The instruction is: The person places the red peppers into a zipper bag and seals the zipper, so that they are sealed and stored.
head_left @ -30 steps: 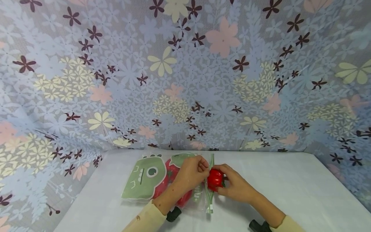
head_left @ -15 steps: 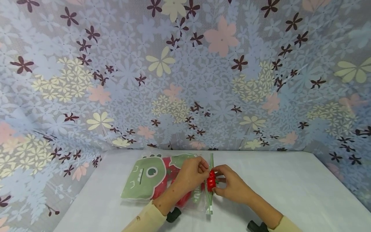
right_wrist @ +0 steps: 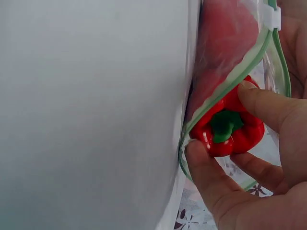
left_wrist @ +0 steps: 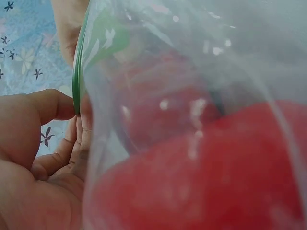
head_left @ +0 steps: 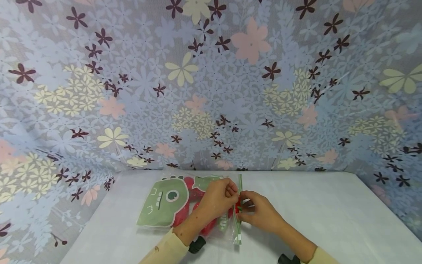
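Observation:
A clear zip bag with a green cartoon print (head_left: pixel 161 205) lies on the table, several red things inside it. My left hand (head_left: pixel 215 198) pinches one edge of its green-rimmed mouth (left_wrist: pixel 76 72) between thumb and fingers. The mouth gapes towards the right. My right hand (head_left: pixel 262 211) grips a red bell pepper (right_wrist: pixel 250 134) by its sides, fingertips round its green stem end. In the right wrist view the pepper sits within the bag's opening, stem facing outward. The head view shows only a sliver of it between the hands.
A white slider (right_wrist: pixel 272 18) sits on the bag's zip rim. The white table (head_left: pixel 329 212) extends to the right of the bag. Behind it hangs a flowered cloth (head_left: pixel 211 91). Dark wrist cameras (head_left: pixel 197 245) are strapped by both sleeves.
My right hand has moved left with the bell pepper, pushing it into the bag's mouth, so that less of it shows. My left hand keeps its hold on the rim.

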`<move>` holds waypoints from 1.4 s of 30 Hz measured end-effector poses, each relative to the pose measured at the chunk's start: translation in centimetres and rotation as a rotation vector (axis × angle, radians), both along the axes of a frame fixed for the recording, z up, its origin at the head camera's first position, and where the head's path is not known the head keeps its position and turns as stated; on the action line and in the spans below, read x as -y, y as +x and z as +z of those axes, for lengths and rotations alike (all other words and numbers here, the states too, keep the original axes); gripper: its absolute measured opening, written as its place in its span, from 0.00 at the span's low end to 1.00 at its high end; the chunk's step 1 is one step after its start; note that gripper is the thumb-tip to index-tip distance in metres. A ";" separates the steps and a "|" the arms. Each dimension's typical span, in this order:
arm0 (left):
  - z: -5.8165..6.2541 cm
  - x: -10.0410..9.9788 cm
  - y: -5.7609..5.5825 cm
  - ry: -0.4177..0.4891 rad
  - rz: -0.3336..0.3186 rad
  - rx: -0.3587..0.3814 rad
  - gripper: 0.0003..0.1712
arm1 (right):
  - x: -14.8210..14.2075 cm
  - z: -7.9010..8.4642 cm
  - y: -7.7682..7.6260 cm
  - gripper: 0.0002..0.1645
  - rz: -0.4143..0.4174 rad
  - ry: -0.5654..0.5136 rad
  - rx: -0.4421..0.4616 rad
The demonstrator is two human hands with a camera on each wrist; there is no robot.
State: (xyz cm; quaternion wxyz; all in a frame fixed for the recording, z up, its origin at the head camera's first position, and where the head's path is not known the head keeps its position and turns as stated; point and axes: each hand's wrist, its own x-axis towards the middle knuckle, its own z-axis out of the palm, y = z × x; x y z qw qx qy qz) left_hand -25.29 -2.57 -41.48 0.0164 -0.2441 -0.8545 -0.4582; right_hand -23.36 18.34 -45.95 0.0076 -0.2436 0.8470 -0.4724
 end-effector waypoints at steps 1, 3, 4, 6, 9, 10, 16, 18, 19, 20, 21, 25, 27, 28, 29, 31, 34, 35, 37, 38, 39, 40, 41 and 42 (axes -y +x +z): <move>0.0 0.0 0.0 0.001 -0.002 0.000 0.04 | 0.1 0.0 0.1 0.37 -0.002 -0.002 0.008; 0.0 0.0 0.0 0.003 -0.008 -0.002 0.04 | 0.2 0.0 0.2 0.35 0.004 -0.012 0.026; 0.0 0.0 0.0 0.003 -0.011 -0.003 0.03 | 0.2 0.0 0.2 0.34 0.013 -0.023 0.034; -0.1 -0.1 -0.1 0.009 -0.016 -0.005 0.03 | 0.2 -0.1 0.2 0.31 0.029 -0.041 0.056; 0.0 -0.1 -0.1 0.015 -0.021 -0.011 0.03 | 0.4 -0.3 0.0 0.28 0.048 -0.065 0.089; 0.0 -0.2 -0.1 0.012 -0.021 -0.014 0.03 | 0.5 -0.4 0.0 0.28 0.051 -0.066 0.093; 0.1 -0.3 -0.1 0.003 -0.017 -0.037 0.03 | 0.8 -0.5 -0.3 0.25 0.082 -0.096 0.126; 0.1 -0.3 -0.1 -0.005 -0.014 -0.040 0.02 | 0.9 -0.5 -0.4 0.23 0.097 -0.109 0.135; 0.1 -0.3 -0.1 -0.007 -0.014 -0.041 0.02 | 0.9 -0.5 -0.4 0.22 0.105 -0.113 0.137; 0.1 -0.3 -0.1 -0.009 -0.014 -0.041 0.03 | 0.9 -0.5 -0.4 0.22 0.116 -0.116 0.136; 0.1 -0.3 -0.2 -0.010 -0.014 -0.041 0.03 | 0.9 -0.5 -0.4 0.22 0.128 -0.118 0.137; 0.0 -0.3 -0.2 -0.013 -0.010 -0.036 0.02 | 1.1 -0.6 -0.2 0.26 0.190 -0.110 0.139; 0.0 -0.2 -0.3 -0.011 -0.008 -0.030 0.02 | 1.3 -0.7 -0.2 0.31 0.222 -0.099 0.143; 0.0 -0.2 -0.3 -0.009 -0.008 -0.027 0.02 | 1.3 -0.7 -0.1 0.33 0.239 -0.098 0.149; 0.0 -0.2 -0.3 -0.007 -0.008 -0.024 0.02 | 1.4 -0.7 -0.1 0.35 0.257 -0.098 0.158; -0.1 -0.1 -0.3 -0.001 -0.007 -0.020 0.02 | 1.4 -0.8 0.0 0.37 0.285 -0.091 0.168; -0.1 0.0 -0.3 0.009 -0.009 -0.019 0.02 | 1.5 -0.8 0.1 0.39 0.303 -0.066 0.170; -0.1 0.0 -0.3 0.012 -0.009 -0.019 0.02 | 1.5 -0.8 0.2 0.40 0.296 -0.044 0.159; -0.1 0.0 -0.3 0.019 -0.009 -0.020 0.02 | 1.4 -0.8 0.3 0.41 0.285 -0.015 0.137; -0.1 0.0 -0.4 0.021 -0.009 -0.022 0.03 | 1.4 -0.8 0.3 0.40 0.270 -0.001 0.124; -0.1 0.0 -0.4 0.021 -0.009 -0.025 0.03 | 1.4 -0.7 0.3 0.39 0.257 0.005 0.114; -0.1 0.0 -0.5 0.022 -0.008 -0.028 0.03 | 1.3 -0.7 0.3 0.38 0.245 0.006 0.104; -0.2 0.0 -0.5 0.022 -0.007 -0.030 0.03 | 1.3 -0.7 0.2 0.37 0.234 0.003 0.098; -0.2 0.0 -0.5 0.024 -0.007 -0.031 0.03 | 1.2 -0.6 0.2 0.35 0.222 -0.009 0.102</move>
